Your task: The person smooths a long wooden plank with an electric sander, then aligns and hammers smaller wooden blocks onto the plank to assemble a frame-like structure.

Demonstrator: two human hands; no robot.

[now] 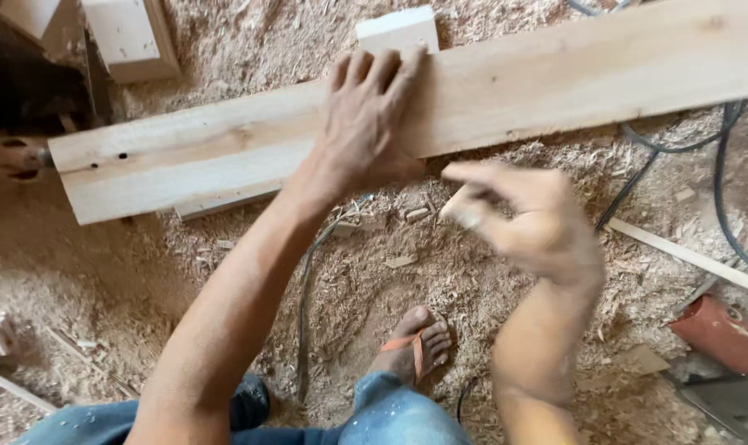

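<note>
Flat, the left hand (364,124) presses the pale plank (555,78), gripping nothing; the right hand (530,218) hovers half-curled, empty.

Long wooden plank (506,82) barring the far side, black cables (720,165) right, sawdust floor (374,272) open between

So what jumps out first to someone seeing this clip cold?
The long pale plank running across the top, with the left hand pressed flat on its middle. Below and right of it the right hand hangs blurred in the air, fingers curled, holding nothing visible. Sawdust covers the floor, with a sandalled foot at bottom centre.
</note>
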